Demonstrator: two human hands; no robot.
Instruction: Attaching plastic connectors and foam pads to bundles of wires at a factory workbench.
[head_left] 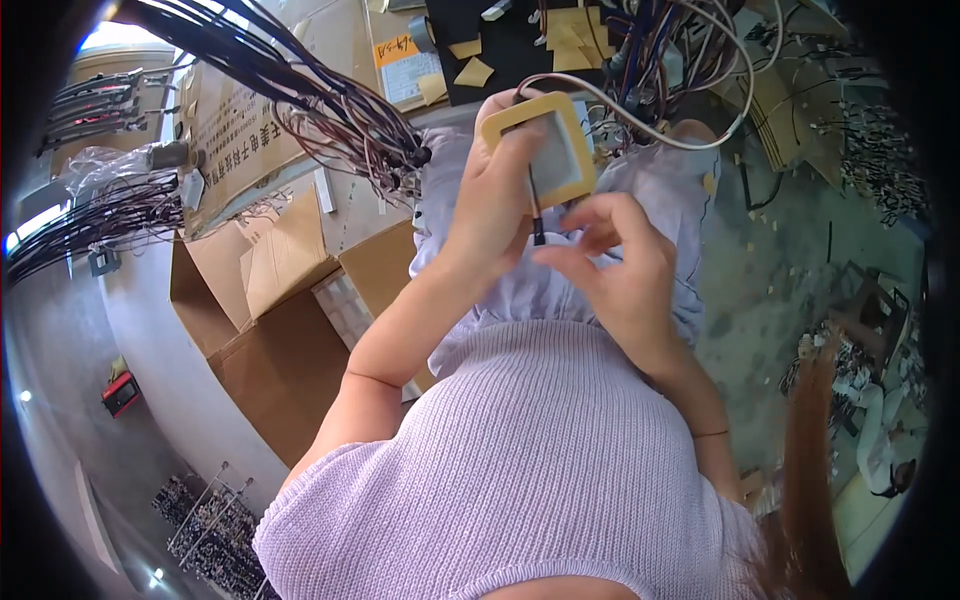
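We count two hands, both in front of the lap. Our left hand (490,205) is grasping one yellow-framed piece (558,150), which has rounded corners and a grey middle. The thumb lies across its front, the piece is slightly tilted, and the larger part of it extends to the right of the grip. One thin dark lead (534,192) comes down beside the thumb and finishes in one black tip (540,238), below the piece and between the hands. Our right hand (635,265) is just beside this tip, with its fingers half bent; we cannot tell whether it pinches something small. One pale cable (690,147) makes a wide arc from near the top of the piece toward the right.

Around us we count at least three cable bundles (300,92): at the upper left, the far left and the upper right. We see one open cardboard box (285,375) at the left and one red object (121,395) farther left. Several yellowish scraps (475,72) lie on a black surface (510,55); some overlap, so we cannot count them exactly.
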